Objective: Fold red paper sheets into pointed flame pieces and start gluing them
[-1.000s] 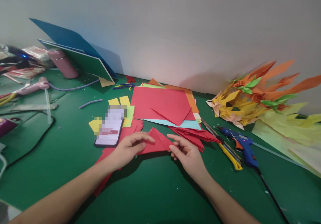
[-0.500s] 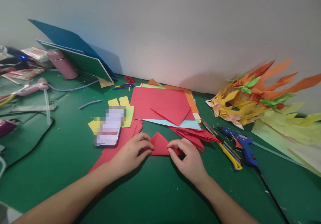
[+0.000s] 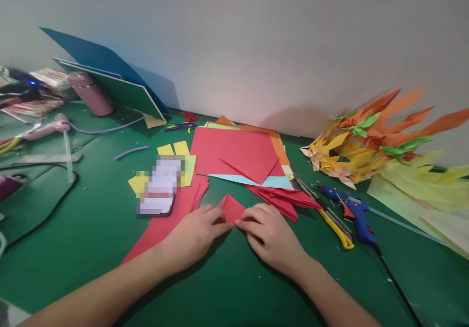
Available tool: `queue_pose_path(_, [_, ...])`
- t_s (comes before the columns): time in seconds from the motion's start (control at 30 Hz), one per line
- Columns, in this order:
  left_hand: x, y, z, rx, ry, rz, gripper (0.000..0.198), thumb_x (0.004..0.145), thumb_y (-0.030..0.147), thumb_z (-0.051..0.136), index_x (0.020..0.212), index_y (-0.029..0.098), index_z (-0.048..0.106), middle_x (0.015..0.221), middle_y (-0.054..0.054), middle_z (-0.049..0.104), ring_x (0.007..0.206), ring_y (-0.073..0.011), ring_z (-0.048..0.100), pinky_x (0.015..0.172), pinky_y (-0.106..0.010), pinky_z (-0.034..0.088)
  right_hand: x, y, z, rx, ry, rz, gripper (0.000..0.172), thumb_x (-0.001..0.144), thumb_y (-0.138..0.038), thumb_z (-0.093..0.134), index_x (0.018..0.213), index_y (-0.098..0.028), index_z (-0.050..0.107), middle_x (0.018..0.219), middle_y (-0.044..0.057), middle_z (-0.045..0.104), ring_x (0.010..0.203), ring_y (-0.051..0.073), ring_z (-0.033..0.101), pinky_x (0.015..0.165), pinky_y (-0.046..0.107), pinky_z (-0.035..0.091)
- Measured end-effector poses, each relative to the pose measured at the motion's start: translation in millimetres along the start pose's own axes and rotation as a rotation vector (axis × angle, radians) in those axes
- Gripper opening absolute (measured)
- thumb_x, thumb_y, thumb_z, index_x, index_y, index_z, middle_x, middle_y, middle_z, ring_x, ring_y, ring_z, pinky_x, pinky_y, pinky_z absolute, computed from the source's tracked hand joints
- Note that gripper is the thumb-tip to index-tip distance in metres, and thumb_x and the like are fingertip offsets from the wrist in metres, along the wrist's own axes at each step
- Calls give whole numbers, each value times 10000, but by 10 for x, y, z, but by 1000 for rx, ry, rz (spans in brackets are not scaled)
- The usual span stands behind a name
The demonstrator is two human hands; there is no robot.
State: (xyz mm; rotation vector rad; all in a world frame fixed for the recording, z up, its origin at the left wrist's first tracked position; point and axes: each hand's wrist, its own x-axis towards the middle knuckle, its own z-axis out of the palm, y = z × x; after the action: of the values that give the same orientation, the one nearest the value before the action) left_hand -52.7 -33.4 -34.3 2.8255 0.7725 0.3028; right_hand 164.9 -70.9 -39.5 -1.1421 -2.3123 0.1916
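A small piece of red paper, folded to a peak at its far side, lies on the green table between my hands. My left hand grips its left side, fingers bent and thumb along the near edge. On the right side, my right hand pinches the near edge with thumb and forefinger. The two thumbs almost meet at the middle, and my fingers cover both ends of the paper. Just beyond are folded red strips. Red paper sheets lie under and beside my left forearm.
A phone rests left on yellow and green slips. Behind are stacked coloured sheets. To the right lie a yellow utility knife, a blue glue gun with its cable, and orange and yellow paper flowers. A pink bottle leans back left.
Both hands have closed in along the near edge of the red paper, bringing the thumbs nearly together. Less of the paper shows now. Everything else stays put.
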Motion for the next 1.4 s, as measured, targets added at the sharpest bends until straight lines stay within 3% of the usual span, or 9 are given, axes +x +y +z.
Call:
queue_pose_path(0.1, [-17, 26, -17, 54, -59, 18, 443, 831, 32, 444, 1220, 179, 595, 954, -102, 632, 821, -237, 565, 694, -350, 507, -19, 13, -36, -43, -75, -57, 335, 868, -68, 441, 1078, -166, 683, 931, 112, 658, 833, 239, 552, 707, 388, 487])
queue_pose_path(0.17, [-15, 24, -30, 23, -52, -10, 441, 828, 29, 442, 1195, 206, 609, 978, -91, 627, 841, -229, 571, 716, -342, 507, -26, 20, -30, -6, -75, -40, 369, 868, -59, 419, 1108, -181, 673, 941, 112, 657, 830, 233, 565, 704, 379, 504])
queue_pose_path(0.33, [41, -17, -20, -183, 162, -222, 333, 900, 37, 345, 1008, 203, 613, 993, -59, 571, 848, -169, 601, 750, -301, 521, 8, 35, 55, 207, 110, 192, 385, 911, -93, 388, 1174, -232, 633, 1008, 92, 645, 915, 213, 619, 771, 353, 535])
queue_pose_path(0.43, [68, -32, 12, -270, 264, -299, 145, 912, 125, 456, 998, 189, 554, 1037, -69, 554, 902, -182, 607, 808, -343, 534, 28, 34, 93, 221, 117, 313, 349, 907, -150, 443, 1207, -212, 609, 1050, 106, 639, 882, 221, 630, 764, 362, 544])
queue_pose_path(0.63, [64, -34, 45, -353, 239, -303, 197, 852, 104, 540, 1020, 208, 544, 1122, -79, 617, 1069, -230, 585, 925, -456, 495, 30, 25, 115, 235, 78, 357, 335, 888, -180, 476, 1186, -207, 628, 1007, 89, 663, 634, 167, 585, 629, 308, 528])
queue_pose_path(0.8, [94, -26, -2, -426, 198, -295, 167, 864, 111, 535, 992, 208, 582, 1039, -59, 653, 1003, -209, 615, 895, -410, 510, 54, 29, 110, 287, 89, 427, 299, 856, -189, 525, 1123, -198, 661, 812, 36, 651, 520, 132, 497, 545, 265, 472])
queue_pose_path(0.93, [111, -20, -4, -446, 212, -341, 206, 856, 80, 524, 1009, 208, 573, 982, -43, 645, 909, -191, 623, 796, -358, 533, 72, 1, 104, 283, 67, 476, 286, 811, -188, 594, 1083, -175, 682, 778, 29, 647, 532, 137, 474, 542, 267, 447])
queue_pose_path(1.23, [101, -35, 45, -439, 219, -363, 367, 810, 21, 550, 1130, 199, 533, 966, -38, 641, 870, -188, 612, 750, -336, 524, 89, -52, 94, 348, 58, 565, 418, 761, -103, 589, 1168, -176, 644, 767, 7, 631, 538, 133, 468, 539, 257, 437])
queue_pose_path(1.4, [99, -51, 15, -355, 252, -217, 170, 842, 42, 545, 910, 190, 591, 862, -26, 642, 825, -181, 598, 735, -320, 501, 68, -52, 119, 326, 84, 473, 282, 793, -89, 566, 1022, -193, 692, 767, 15, 623, 611, 150, 540, 565, 255, 449])
